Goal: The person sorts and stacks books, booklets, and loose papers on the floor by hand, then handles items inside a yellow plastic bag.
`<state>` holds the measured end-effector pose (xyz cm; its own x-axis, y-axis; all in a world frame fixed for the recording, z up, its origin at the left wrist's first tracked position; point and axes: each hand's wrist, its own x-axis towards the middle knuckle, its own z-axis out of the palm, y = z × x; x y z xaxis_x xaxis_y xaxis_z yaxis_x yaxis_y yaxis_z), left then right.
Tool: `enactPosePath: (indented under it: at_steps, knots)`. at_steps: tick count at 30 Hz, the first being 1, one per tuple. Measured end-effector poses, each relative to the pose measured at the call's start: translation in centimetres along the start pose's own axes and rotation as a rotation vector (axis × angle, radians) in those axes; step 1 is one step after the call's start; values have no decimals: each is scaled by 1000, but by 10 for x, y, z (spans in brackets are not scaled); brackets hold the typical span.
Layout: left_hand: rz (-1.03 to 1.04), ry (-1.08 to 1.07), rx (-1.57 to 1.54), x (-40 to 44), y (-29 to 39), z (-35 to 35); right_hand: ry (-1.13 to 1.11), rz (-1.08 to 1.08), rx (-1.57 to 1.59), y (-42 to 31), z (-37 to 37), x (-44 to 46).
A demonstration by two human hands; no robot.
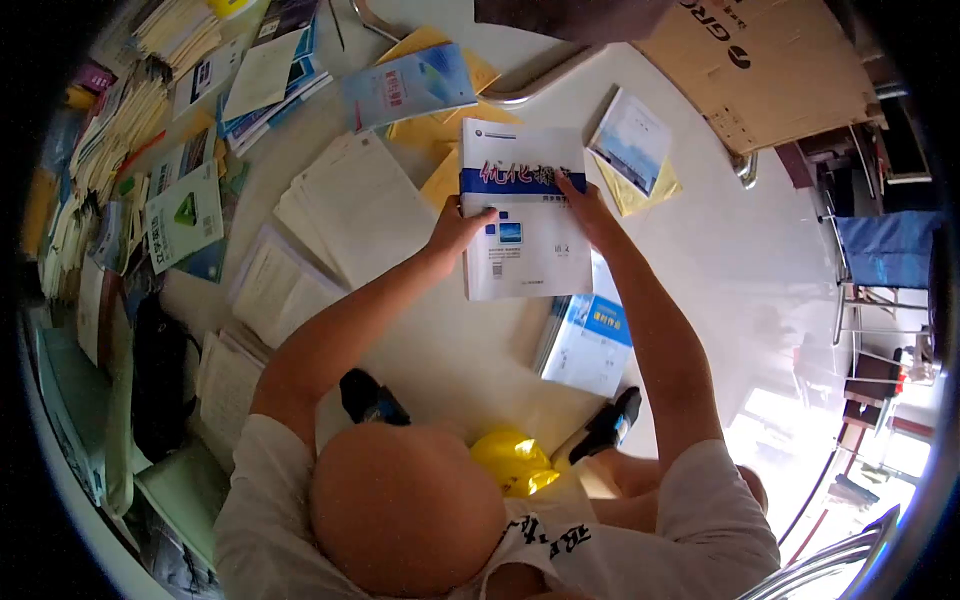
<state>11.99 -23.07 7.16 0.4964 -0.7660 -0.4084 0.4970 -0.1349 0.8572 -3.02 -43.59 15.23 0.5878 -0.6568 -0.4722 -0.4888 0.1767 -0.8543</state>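
Observation:
A white workbook with a dark blue band and red and white Chinese lettering across its cover is held up in front of me. My left hand grips its left edge, thumb on the cover and fingers mostly hidden behind. On the opposite edge, my right hand is closed the same way, with its thumb over the title band. Below the workbook, partly covered by it and my right forearm, lies a stack of blue-and-white books on the floor.
Piled books and papers crowd the left side. Loose white papers, a light-blue book and a landscape-covered book lie on the floor. A cardboard box stands upper right; a yellow plastic bag sits between my feet.

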Motion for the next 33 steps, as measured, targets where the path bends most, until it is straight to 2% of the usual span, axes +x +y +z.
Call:
enactPosePath:
  at_steps: [1,4,7,13,15,17,18,19,20,22,24,26,28,30,32,33]
  knots:
    - [1,10,2,8,14,5,8,-89,-42,11,-8,36]
    - [-95,45,-37,-1,74,18,-14,-81,-166,-8,-10,94]
    - [-112,138,-60,25,69,3,-103,-72,-179,-32,7,138]
    - [72,283,-237,56,49,-35,-348,-179,-342,-48,60,214]
    - [-33,269,-218,62,44,-50,-368,-180,-392,-42,77,226]
    - [-47,232,-252,69,17,-68,-399,-190,-439,-26,93,247]
    - [-61,176,-280,72,2,-75,-419,-302,-442,-12,92,259]
    - [-94,203,-311,61,19,-71,-439,-415,-443,-2,95,271]
    - [-135,194,-487,45,39,-66,-390,-279,-405,-11,97,258]
    - [-117,99,-496,20,44,-75,-475,-257,-313,-10,93,260]
    - [36,93,-69,-22,73,-86,-443,-230,-407,-24,98,254]
    - [373,215,765,-42,80,-130,-401,-200,-509,-25,94,244]
    - [442,451,1170,-57,79,-186,2,-837,-920,-19,103,238]
    - [398,652,1309,-82,101,-237,195,-832,-1082,-67,144,183]
    - [332,792,1397,-115,96,-305,63,-955,-889,-58,197,159]
    - [265,902,1431,-129,93,-337,59,-967,-943,-62,231,143]
